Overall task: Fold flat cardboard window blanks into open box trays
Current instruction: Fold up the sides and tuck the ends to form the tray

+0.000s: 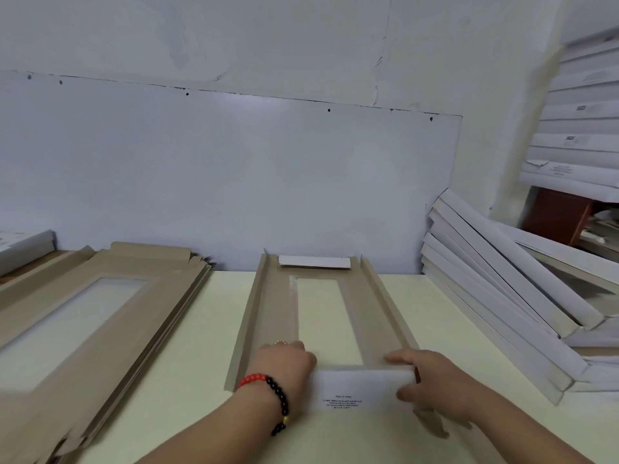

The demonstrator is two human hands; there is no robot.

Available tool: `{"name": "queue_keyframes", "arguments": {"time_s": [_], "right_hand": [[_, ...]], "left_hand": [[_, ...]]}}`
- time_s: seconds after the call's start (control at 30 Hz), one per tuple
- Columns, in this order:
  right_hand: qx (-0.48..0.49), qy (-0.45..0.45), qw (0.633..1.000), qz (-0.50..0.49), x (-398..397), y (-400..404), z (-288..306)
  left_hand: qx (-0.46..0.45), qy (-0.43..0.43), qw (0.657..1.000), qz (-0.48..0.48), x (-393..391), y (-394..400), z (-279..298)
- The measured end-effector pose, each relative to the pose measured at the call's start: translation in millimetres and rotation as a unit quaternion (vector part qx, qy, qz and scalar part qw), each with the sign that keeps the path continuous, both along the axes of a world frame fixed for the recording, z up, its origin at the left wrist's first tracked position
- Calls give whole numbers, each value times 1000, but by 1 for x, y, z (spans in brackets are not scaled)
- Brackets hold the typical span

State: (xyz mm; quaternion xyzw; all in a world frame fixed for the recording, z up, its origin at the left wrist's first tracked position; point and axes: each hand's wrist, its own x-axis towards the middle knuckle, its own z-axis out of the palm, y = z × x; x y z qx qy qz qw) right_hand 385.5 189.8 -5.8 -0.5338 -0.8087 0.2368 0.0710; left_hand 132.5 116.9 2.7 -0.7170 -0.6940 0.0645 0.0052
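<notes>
On the left of the pale counter we see a stack of flat blanks with window cut-outs, lying well apart from the work in the middle. At the centre lies the partly folded tray, long side walls raised, and our left hand, a beaded bracelet on its wrist, curls its fingers over the near left corner while our right hand grips the white near end flap at its right edge, thumb below. To the right, finished white trays lean in a slanted pile against the wall
</notes>
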Motion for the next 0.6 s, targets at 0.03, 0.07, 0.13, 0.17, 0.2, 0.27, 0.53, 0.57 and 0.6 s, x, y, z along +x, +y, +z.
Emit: {"name": "queue_keyframes", "arguments": {"time_s": [0.03, 0.07, 0.13, 0.17, 0.2, 0.27, 0.53, 0.57, 0.6], "right_hand": [[32, -34, 999, 24, -2, -2, 1], [59, -60, 996, 41, -4, -6, 1], [90, -96, 989, 64, -5, -13, -3], [102, -111, 985, 79, -4, -16, -7], [111, -122, 982, 94, -3, -19, -10], [114, -120, 980, 107, 0, -24, -15], [188, -166, 964, 85, -16, -27, -28], [189, -164, 965, 81, -22, -28, -30], [189, -165, 966, 68, -29, -31, -31]], "left_hand": [[6, 29, 999, -17, 3, -3, -1], [0, 40, 999, -28, 6, -5, -2], [-33, 35, 998, -26, 10, -12, -6], [-52, 26, 998, -23, 11, -15, -8], [-67, 18, 997, -23, 11, -18, -9], [-80, -7, 996, -31, 7, -21, -13], [-50, -86, 995, 5, 2, -10, -26], [-45, -83, 996, 8, 4, -8, -29], [-39, -69, 997, 8, 7, -7, -32]]}}
